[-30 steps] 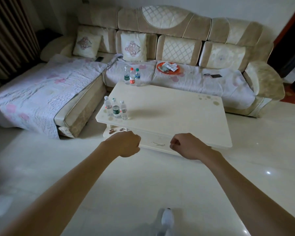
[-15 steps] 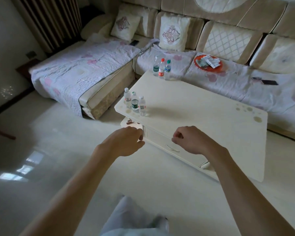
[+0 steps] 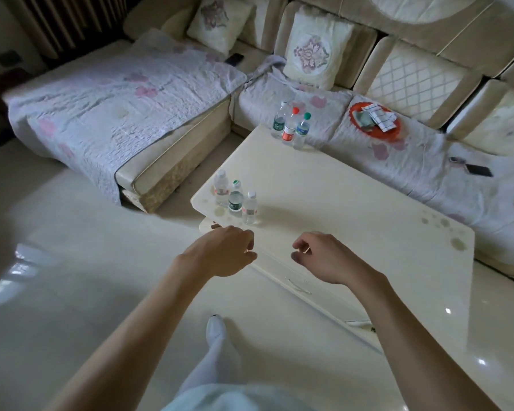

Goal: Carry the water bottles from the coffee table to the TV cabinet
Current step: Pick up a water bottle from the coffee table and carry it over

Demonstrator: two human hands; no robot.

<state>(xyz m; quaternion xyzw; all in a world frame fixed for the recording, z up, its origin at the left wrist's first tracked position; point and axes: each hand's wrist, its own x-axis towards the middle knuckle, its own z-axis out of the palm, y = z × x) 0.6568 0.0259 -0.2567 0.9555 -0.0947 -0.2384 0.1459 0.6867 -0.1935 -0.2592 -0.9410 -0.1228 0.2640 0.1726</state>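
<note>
Coffee table [image 3: 339,221], water bottles [image 3: 236,201], sofa [image 3: 413,75] behind

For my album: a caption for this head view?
Empty left hand and right hand hover by three near bottles on the coffee table; three far bottles stand by the sofa.

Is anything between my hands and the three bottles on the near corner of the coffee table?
Nothing visible. The left hand and right hand hover empty just short of the three near bottles, with only bare coffee table top between.
</note>
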